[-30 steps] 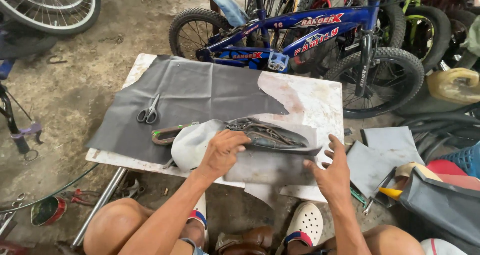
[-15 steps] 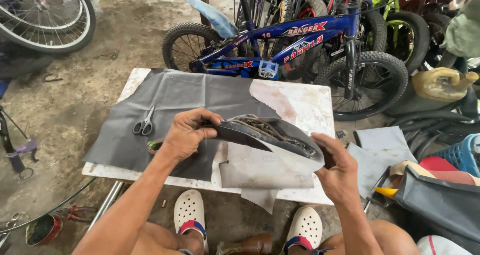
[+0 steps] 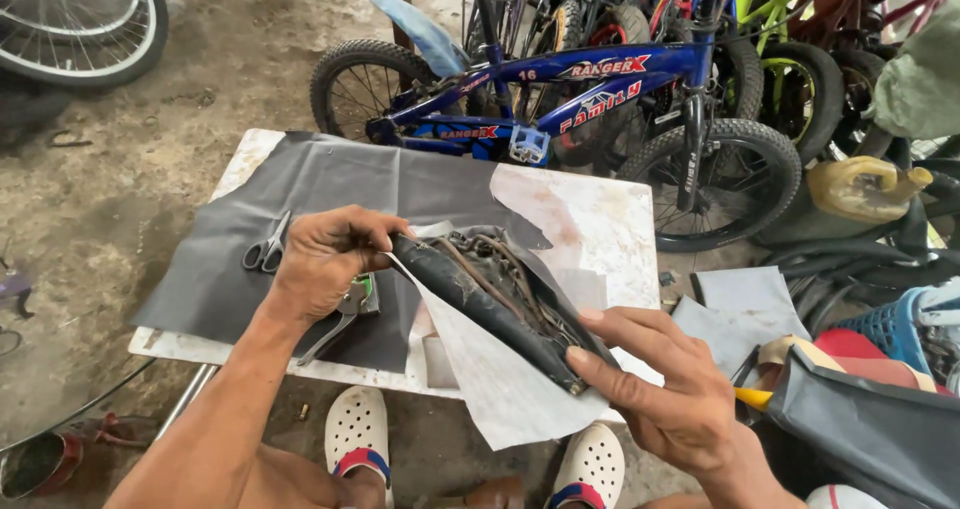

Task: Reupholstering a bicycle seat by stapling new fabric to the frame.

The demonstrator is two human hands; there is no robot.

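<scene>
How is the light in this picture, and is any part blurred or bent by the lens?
Head view: soft, even daylight with only faint shadows; no strong glare. The left hand, right hand and the old bicycle saddle they hold are sharp. The table edges and the blue bicycle lean outward a little, a wide-lens bend; the corners look slightly softer.

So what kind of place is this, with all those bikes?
Probably a bicycle repair workshop: a blue bike and more behind it, scissors on the table, and a worn bike seat in both hands.
</scene>
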